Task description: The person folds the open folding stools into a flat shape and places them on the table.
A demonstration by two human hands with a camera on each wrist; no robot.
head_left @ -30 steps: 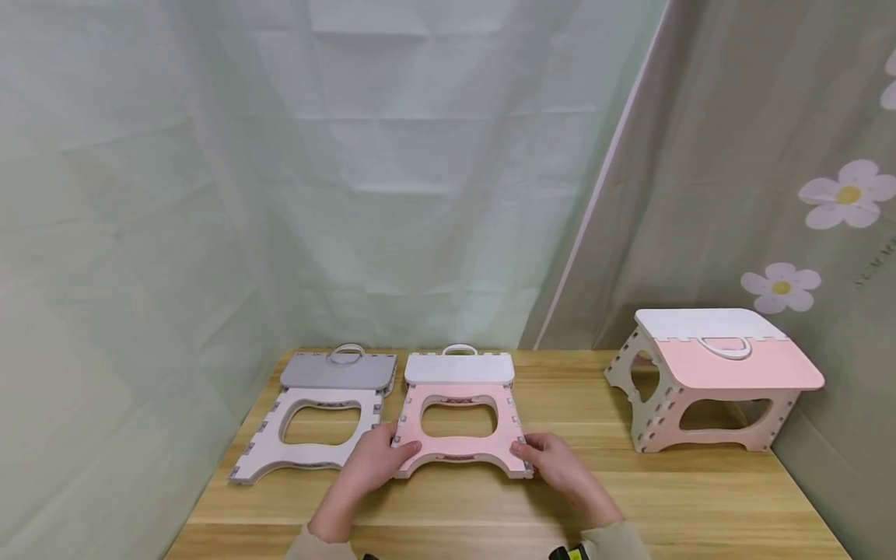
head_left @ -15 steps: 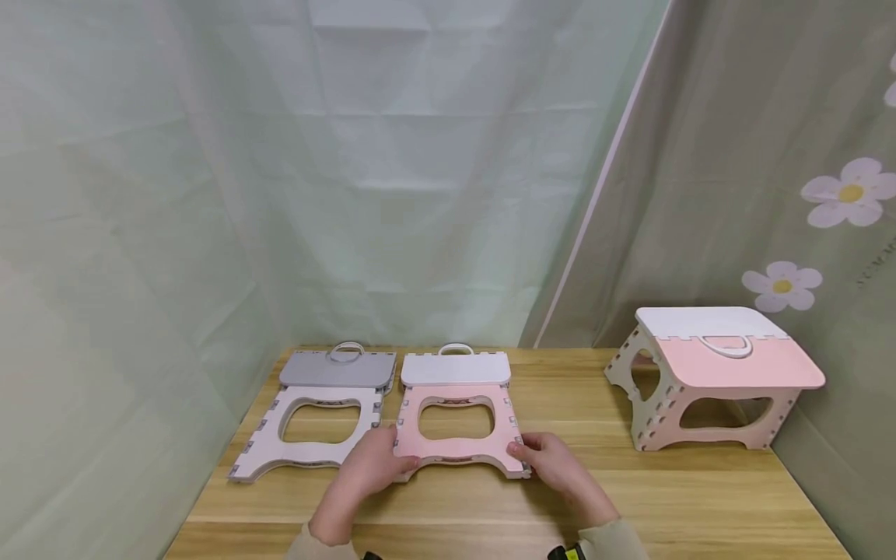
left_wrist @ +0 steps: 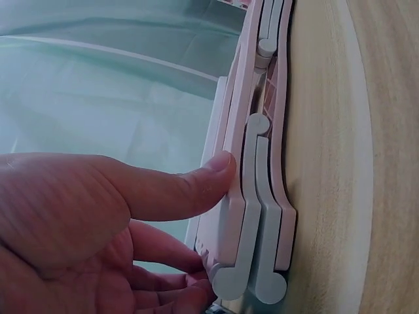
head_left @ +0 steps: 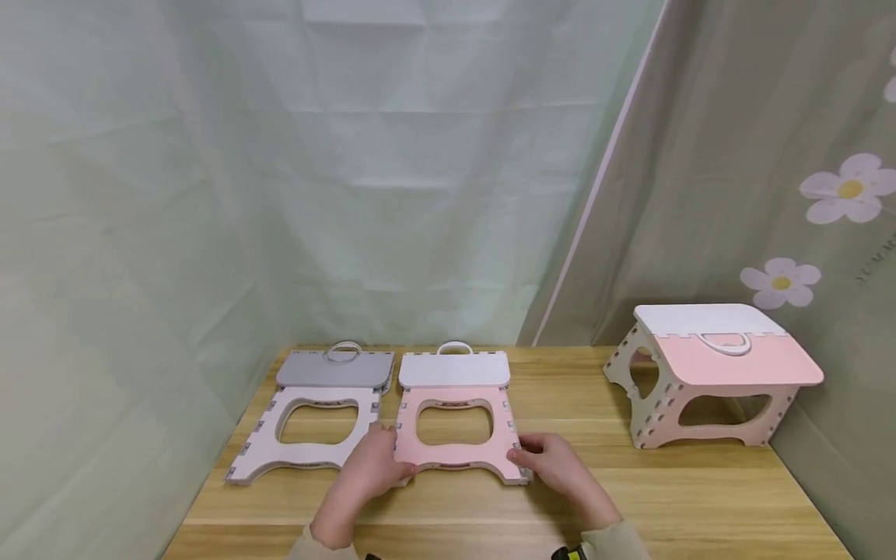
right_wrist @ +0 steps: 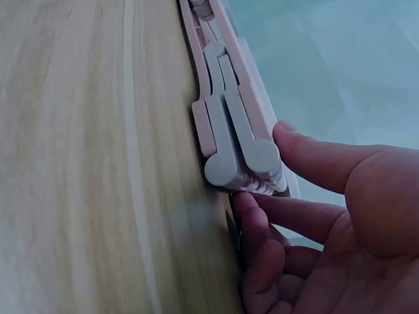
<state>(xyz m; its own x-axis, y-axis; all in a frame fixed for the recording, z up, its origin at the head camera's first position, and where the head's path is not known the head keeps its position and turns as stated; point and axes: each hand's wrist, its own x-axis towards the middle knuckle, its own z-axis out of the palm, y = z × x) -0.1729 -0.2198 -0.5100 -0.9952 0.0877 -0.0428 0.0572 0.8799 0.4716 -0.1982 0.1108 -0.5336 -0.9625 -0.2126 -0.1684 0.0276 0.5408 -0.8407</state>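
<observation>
A pink folding stool with a white upper panel [head_left: 455, 451] lies folded flat on the wooden table, its white loop handle toward the curtain. At its near left corner my left hand [head_left: 372, 463] grips the leg, thumb on top and fingers along the side. My right hand [head_left: 553, 464] pinches the near right corner in the same way. In the left wrist view the thumb [left_wrist: 196, 190] presses the pink face beside the folded grey legs [left_wrist: 245, 216]. The right wrist view has the fingertips [right_wrist: 245, 203] tucked at the stool's corner, close over the table.
Just left lies a second folded stool, white with a grey panel [head_left: 336, 369], near my left hand. An unfolded pink and white stool [head_left: 742, 362] stands upright at the right. Curtains [head_left: 420, 194] hang behind the wooden table [head_left: 630, 498] and at both sides.
The pink folded stool has shifted slightly left, closer to the grey and white one, with both hands staying on its near corners. The left thumb has slid toward the stool's near edge.
</observation>
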